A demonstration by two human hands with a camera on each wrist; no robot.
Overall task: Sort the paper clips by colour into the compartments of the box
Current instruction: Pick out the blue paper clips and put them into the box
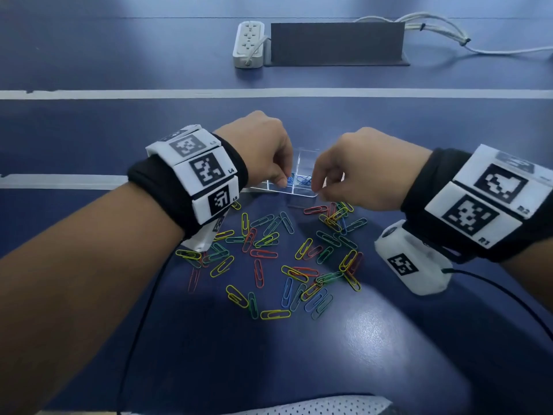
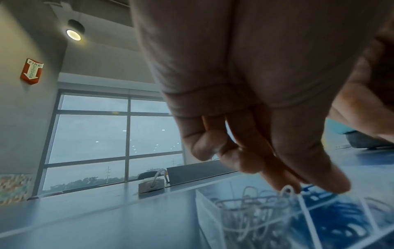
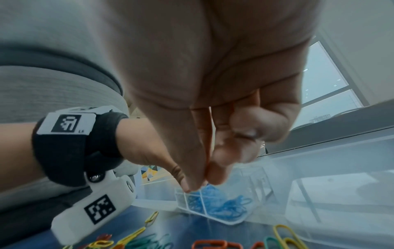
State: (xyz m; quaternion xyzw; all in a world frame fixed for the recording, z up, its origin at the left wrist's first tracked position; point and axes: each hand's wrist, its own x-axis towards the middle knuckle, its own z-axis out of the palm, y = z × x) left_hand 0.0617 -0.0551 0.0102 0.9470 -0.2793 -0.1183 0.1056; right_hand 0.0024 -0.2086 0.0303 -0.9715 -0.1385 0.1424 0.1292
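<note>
A clear compartment box stands on the blue table, with both my hands over it. Blue paper clips fill its near compartments. In the left wrist view white clips lie in the nearest compartment of the box, with blue ones beside them. My left hand pinches a white paper clip just above the white ones. My right hand hovers over the box's front right; its thumb and forefinger press together above the blue clips, and no clip shows between them. Several loose coloured clips lie in front of the box.
A white power strip, a dark grey panel and white cables sit at the far side of the table. White lines cross the tabletop. A black cable runs under my left forearm.
</note>
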